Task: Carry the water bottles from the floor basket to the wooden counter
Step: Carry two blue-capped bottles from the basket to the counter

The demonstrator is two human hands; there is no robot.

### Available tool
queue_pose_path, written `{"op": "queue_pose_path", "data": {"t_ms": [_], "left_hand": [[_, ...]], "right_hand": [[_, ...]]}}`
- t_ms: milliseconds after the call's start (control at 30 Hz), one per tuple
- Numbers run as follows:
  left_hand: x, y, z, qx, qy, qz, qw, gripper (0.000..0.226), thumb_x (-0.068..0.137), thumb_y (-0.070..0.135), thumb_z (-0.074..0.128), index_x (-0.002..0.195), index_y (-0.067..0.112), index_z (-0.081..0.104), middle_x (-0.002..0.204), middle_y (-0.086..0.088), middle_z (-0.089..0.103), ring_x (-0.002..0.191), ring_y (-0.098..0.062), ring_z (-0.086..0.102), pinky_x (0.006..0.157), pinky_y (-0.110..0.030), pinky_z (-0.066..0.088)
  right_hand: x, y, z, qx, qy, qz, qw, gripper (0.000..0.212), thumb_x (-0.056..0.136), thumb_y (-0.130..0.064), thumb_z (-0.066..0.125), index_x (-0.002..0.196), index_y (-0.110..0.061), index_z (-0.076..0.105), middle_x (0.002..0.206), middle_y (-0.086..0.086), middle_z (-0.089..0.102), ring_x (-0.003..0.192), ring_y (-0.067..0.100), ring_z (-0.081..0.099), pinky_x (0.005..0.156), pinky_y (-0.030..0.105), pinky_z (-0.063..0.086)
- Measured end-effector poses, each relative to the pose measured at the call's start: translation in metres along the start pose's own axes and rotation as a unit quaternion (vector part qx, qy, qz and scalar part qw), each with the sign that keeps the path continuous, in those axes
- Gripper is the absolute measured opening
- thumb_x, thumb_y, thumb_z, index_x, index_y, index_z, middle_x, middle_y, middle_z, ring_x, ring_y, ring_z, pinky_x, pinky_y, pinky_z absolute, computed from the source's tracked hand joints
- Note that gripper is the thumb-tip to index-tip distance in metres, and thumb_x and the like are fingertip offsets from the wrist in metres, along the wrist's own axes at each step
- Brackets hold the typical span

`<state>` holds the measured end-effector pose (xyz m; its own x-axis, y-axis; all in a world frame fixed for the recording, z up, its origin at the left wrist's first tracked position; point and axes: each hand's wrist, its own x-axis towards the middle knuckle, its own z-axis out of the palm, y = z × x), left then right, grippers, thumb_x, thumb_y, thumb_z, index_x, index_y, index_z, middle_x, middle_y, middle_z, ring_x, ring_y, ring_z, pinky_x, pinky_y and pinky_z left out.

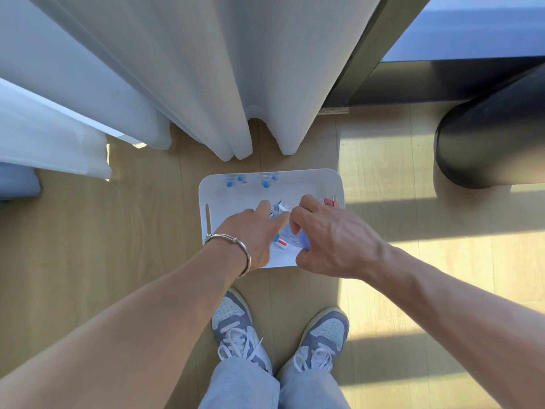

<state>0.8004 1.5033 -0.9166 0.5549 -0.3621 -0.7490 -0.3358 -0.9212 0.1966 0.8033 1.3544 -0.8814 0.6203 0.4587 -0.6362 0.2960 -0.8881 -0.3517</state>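
A white plastic basket (236, 177) stands on the wooden floor just ahead of my feet. Both hands reach down into it. My left hand (253, 231), with a silver bracelet on the wrist, has its fingers down over clear water bottles (287, 234) with blue, white and red labels. My right hand (330, 240) curls its fingers round a clear bottle beside the left hand. A bottle end with a red label (330, 202) shows past my right fingers. Blue reflections of bottles show on the basket's far wall. What the left fingers hold is hidden.
White curtains (206, 84) hang to the floor right behind the basket. A black round base (486, 143) stands on the floor to the right, under a dark ledge. My two grey and white sneakers (239, 326) stand close to the basket's near edge.
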Motion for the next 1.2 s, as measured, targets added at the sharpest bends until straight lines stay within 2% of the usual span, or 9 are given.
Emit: {"op": "queue_pose_path", "data": {"t_ms": [100,233,367,500,700,833,1000,1133,1200], "left_hand": [[-0.001,0.0,0.006,0.01,0.004,-0.004,1.0,0.029,0.091,0.01,0.054,0.119,0.008,0.048,0.113,-0.008,0.038,0.078,-0.02,0.04,0.065,-0.028,0.033],[-0.001,-0.004,0.009,0.001,0.008,-0.022,1.0,0.026,0.089,0.007,0.055,0.114,0.007,0.05,0.108,-0.007,0.034,0.077,-0.019,0.041,0.066,-0.027,0.036],[-0.003,-0.008,0.013,-0.012,-0.003,-0.04,0.999,0.032,0.089,0.008,0.057,0.121,0.008,0.049,0.119,-0.008,0.037,0.08,-0.018,0.041,0.069,-0.028,0.039],[-0.004,-0.012,0.018,-0.03,-0.019,-0.062,0.997,0.03,0.09,0.011,0.055,0.119,0.009,0.05,0.118,-0.007,0.037,0.081,-0.018,0.043,0.07,-0.028,0.042],[-0.003,-0.012,0.019,-0.048,-0.013,-0.08,0.996,0.031,0.089,0.009,0.055,0.12,0.008,0.05,0.119,-0.006,0.036,0.08,-0.017,0.043,0.069,-0.027,0.042],[-0.001,-0.012,0.024,-0.055,-0.016,-0.092,0.994,0.035,0.089,0.01,0.057,0.123,0.008,0.049,0.121,-0.007,0.037,0.08,-0.017,0.043,0.071,-0.027,0.042],[-0.006,-0.027,0.032,-0.073,-0.031,-0.146,0.986,0.027,0.09,0.007,0.05,0.117,0.005,0.05,0.12,-0.007,0.035,0.072,-0.02,0.044,0.067,-0.028,0.042],[-0.007,-0.032,0.036,-0.072,-0.028,-0.142,0.987,0.033,0.091,0.01,0.049,0.124,0.009,0.048,0.118,-0.006,0.035,0.076,-0.019,0.044,0.068,-0.027,0.043],[-0.005,-0.033,0.034,-0.075,-0.026,-0.133,0.988,0.048,0.093,0.011,0.049,0.139,0.013,0.037,0.122,-0.008,0.034,0.078,-0.018,0.044,0.069,-0.027,0.043]], "right_hand": [[0.0,-0.001,0.005,0.008,0.003,0.002,1.0,0.032,0.081,-0.026,0.058,0.11,-0.016,0.053,0.11,-0.002,0.046,0.077,0.021,0.051,0.061,0.03,0.039],[-0.001,0.003,0.006,0.016,0.003,0.017,1.0,0.033,0.08,-0.025,0.059,0.111,-0.016,0.052,0.11,-0.002,0.046,0.08,0.023,0.054,0.06,0.028,0.034],[0.001,0.009,0.003,0.024,0.011,0.046,0.999,0.033,0.079,-0.023,0.06,0.111,-0.017,0.05,0.11,-0.003,0.044,0.071,0.022,0.045,0.057,0.028,0.034],[0.004,0.012,0.002,0.026,0.012,0.073,0.997,0.031,0.079,-0.022,0.059,0.108,-0.017,0.049,0.101,-0.004,0.037,0.067,0.024,0.042,0.05,0.027,0.026],[0.01,0.013,0.002,0.083,0.021,0.125,0.988,0.028,0.08,-0.023,0.059,0.105,-0.014,0.05,0.103,0.002,0.044,0.076,0.03,0.054,0.064,0.031,0.043],[0.015,0.016,0.004,0.07,0.012,0.143,0.987,0.026,0.08,-0.019,0.058,0.104,-0.012,0.051,0.108,0.006,0.048,0.079,0.03,0.055,0.065,0.031,0.044],[0.023,0.023,0.003,0.063,-0.006,0.171,0.983,0.032,0.081,-0.024,0.061,0.108,-0.009,0.051,0.11,0.008,0.049,0.085,0.031,0.058,0.071,0.033,0.047],[0.023,0.031,0.007,0.062,-0.027,0.206,0.976,0.037,0.083,-0.026,0.062,0.114,-0.008,0.049,0.114,0.009,0.048,0.081,0.027,0.05,0.066,0.03,0.037],[0.019,0.032,0.008,0.076,-0.024,0.21,0.974,0.034,0.083,-0.024,0.062,0.11,-0.008,0.049,0.111,0.008,0.047,0.08,0.027,0.051,0.063,0.029,0.035]]}}
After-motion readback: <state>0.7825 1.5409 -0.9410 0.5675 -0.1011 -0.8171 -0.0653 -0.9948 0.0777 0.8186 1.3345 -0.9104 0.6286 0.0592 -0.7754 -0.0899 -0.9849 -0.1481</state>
